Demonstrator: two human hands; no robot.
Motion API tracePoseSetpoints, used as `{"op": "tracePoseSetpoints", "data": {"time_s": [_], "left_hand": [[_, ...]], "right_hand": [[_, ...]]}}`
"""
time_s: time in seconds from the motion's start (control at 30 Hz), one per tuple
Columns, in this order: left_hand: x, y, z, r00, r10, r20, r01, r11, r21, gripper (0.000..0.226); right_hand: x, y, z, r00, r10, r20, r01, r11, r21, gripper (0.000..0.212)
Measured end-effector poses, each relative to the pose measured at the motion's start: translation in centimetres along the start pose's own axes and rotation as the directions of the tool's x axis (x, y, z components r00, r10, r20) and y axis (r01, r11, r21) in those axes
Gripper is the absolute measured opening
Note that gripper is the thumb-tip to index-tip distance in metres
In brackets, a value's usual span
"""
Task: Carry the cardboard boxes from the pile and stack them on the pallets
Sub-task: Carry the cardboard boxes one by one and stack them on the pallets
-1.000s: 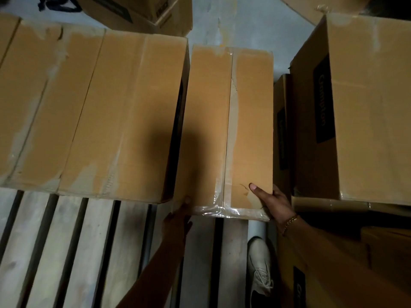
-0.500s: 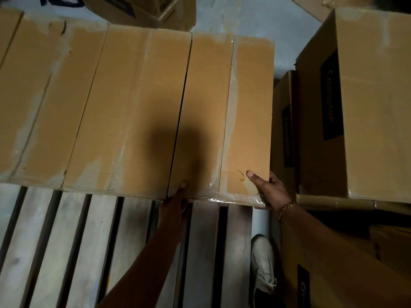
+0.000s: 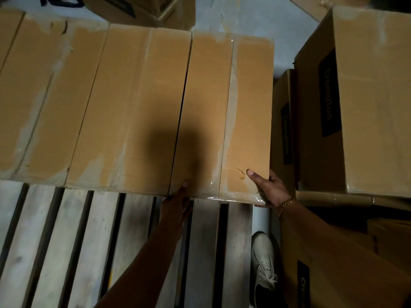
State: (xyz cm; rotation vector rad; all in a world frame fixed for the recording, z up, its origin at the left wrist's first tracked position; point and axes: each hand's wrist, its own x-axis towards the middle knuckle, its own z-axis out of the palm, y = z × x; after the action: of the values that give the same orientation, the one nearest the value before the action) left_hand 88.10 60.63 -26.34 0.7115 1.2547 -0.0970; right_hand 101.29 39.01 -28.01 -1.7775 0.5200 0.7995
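A long taped cardboard box (image 3: 224,112) lies on the wooden pallet (image 3: 73,247), pressed flush against a wider box (image 3: 131,107) on its left. My left hand (image 3: 176,203) holds its near left corner, thumb on top. At the near right corner my right hand (image 3: 268,187) grips the box, thumb on the top face and fingers wrapped round the side. Another box (image 3: 33,96) lies further left on the pallet.
A pile of boxes (image 3: 360,96) printed "Crompton" stands close on the right, with more boxes (image 3: 347,270) below it near my right arm. My pale shoe (image 3: 263,270) stands in the gap beside the pallet. More boxes (image 3: 142,10) lie at the back.
The held box has slid left and back, closing the gap to the neighbouring box. Both hands kept their hold on its near corners.
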Motion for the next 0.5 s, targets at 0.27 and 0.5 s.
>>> {"op": "tracePoseSetpoints", "data": {"time_s": [0.27,0.5], "left_hand": [[0.5,-0.3,-0.7,0.999,0.021,-0.039,-0.014,0.987,0.161,0.012],[-1.8,-0.4,-2.4,0.99,0.104,-0.098,-0.037,0.851,0.525,0.079]], "right_hand": [[0.0,0.2,0.0,0.999,-0.028,-0.02,0.026,0.994,-0.104,0.043],[-2.1,0.8,-1.4,0.999,0.039,-0.032,-0.045,0.976,-0.213,0.125]]}}
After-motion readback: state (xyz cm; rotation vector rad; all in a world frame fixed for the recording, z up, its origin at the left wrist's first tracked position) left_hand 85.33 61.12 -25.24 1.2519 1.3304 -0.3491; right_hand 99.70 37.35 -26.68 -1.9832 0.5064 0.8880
